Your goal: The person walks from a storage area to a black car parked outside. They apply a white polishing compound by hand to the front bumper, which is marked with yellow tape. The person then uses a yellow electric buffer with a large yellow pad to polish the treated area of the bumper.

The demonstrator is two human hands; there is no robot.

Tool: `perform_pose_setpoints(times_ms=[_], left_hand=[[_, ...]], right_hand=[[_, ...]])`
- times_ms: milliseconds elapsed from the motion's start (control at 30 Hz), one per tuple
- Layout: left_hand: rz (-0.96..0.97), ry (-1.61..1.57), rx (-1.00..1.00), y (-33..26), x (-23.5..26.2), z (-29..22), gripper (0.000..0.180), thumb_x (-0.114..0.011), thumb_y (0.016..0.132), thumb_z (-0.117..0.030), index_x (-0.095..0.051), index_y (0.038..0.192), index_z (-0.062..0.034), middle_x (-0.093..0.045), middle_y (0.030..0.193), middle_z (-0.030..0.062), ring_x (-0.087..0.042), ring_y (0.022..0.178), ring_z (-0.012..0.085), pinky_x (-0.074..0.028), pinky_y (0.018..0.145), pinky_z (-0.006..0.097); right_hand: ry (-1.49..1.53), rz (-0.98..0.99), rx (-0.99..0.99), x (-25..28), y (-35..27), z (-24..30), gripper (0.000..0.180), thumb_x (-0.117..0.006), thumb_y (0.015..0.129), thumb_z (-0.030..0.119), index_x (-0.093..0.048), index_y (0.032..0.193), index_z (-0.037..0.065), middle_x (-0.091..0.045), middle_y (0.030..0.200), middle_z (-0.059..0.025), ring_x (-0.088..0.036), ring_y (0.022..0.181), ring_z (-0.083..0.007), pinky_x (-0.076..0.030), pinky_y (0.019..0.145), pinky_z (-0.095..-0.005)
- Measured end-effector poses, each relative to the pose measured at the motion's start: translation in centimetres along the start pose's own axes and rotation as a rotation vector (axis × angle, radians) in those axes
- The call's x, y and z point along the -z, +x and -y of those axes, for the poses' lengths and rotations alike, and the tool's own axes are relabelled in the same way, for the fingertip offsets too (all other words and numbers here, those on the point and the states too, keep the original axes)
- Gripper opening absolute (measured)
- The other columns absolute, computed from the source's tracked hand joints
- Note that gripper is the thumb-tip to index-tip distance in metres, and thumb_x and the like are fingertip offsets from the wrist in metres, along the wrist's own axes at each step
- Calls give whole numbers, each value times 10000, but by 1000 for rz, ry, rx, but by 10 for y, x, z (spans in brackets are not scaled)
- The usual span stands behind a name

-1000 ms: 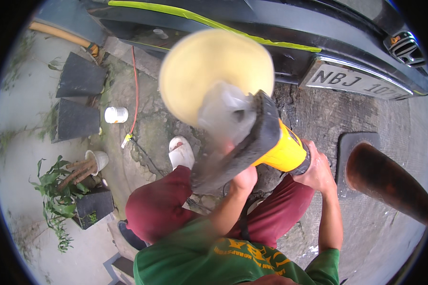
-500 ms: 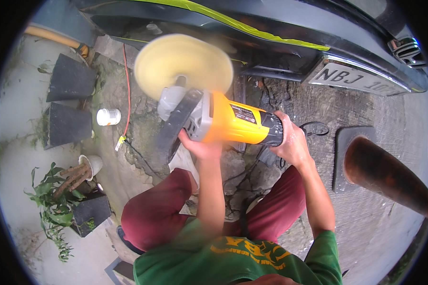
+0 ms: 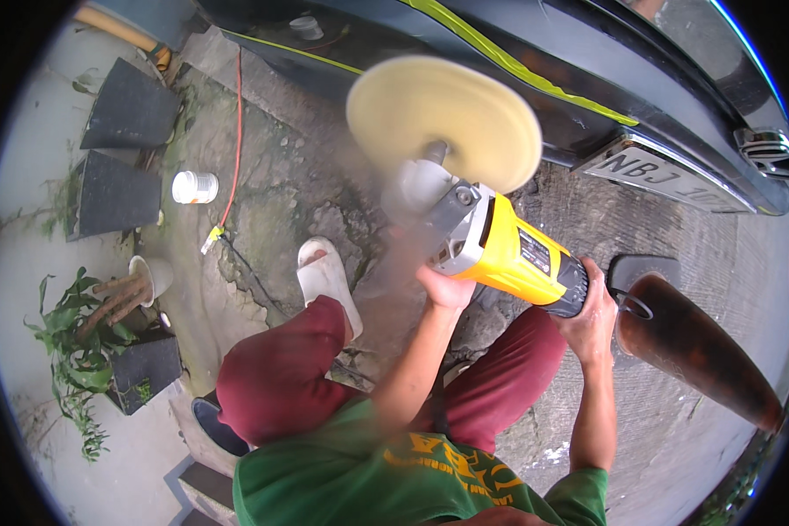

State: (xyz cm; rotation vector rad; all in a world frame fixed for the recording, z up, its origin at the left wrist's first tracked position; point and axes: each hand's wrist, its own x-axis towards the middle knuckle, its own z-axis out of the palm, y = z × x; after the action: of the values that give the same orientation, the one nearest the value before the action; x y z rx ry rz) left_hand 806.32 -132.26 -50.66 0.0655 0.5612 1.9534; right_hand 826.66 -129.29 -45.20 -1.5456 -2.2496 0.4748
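Note:
A yellow and black polisher (image 3: 522, 254) with a round cream pad (image 3: 465, 110) is held up in front of a dark car bumper (image 3: 579, 131). The pad faces the bumper; its rim looks blurred, and whether it touches the paint I cannot tell. My right hand (image 3: 590, 320) is wrapped round the black rear end of the body. Under the grey front housing, my left hand (image 3: 447, 287) grips the tool, its fingers partly hidden. Bright yellow-green tape (image 3: 513, 63) runs along the bumper.
On the left stand a white tub (image 3: 195, 187), dark planters (image 3: 114, 195) and a potted plant (image 3: 96, 373). A red cord (image 3: 239, 131) joins a black cable on the cracked concrete. A traffic cone (image 3: 693, 351) leans at the right. My white slipper (image 3: 324, 276) is near the middle.
The polisher and both hands have moved right and slightly down, and its body now slopes more steeply. My view has shifted too, and the white slipper has come into plain sight.

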Motion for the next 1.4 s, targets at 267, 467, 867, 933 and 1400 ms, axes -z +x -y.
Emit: perform_pose_setpoints(times_ms=[267,467,867,933,1400], left_hand=[[-109,11,-34,8,10,6,801,-265,906,-714,-402,1408,-105,-452,1393,49,-410,1299,229,-303,1095,398],[-79,215,-100,6,21,0,827,-243,901,-732,-399,1415,-103,-443,1409,57,-406,1306,245,-295,1103,412],[65,22,-309,63,26,-74,707,-296,919,-627,-464,1365,-105,-522,1350,64,-489,1258,258,-381,1057,443],[128,36,-296,54,33,-54,764,-273,910,-683,-460,1371,-104,-507,1365,65,-466,1279,258,-360,1072,448],[12,-190,194,12,52,102,957,-440,810,-767,-311,1426,-46,-455,1366,126,-477,1230,263,-393,1052,419]], right_hand=[[53,65,-31,-25,1,-8,756,-848,591,157,-475,1245,89,-658,1019,-192,-653,930,-376,-532,782,-424],[106,24,72,-36,5,-8,745,-828,590,89,-459,1235,31,-654,994,-191,-664,886,-363,-539,766,-417],[207,119,161,-85,77,32,790,-782,598,120,-414,1297,83,-640,1091,-202,-627,977,-410,-521,844,-445],[187,103,170,-86,73,15,807,-811,597,128,-416,1299,74,-639,1097,-198,-629,992,-401,-519,853,-436],[156,22,-120,-57,-17,-95,847,-837,566,85,-418,1299,19,-630,1123,-202,-638,1030,-358,-512,891,-399]])
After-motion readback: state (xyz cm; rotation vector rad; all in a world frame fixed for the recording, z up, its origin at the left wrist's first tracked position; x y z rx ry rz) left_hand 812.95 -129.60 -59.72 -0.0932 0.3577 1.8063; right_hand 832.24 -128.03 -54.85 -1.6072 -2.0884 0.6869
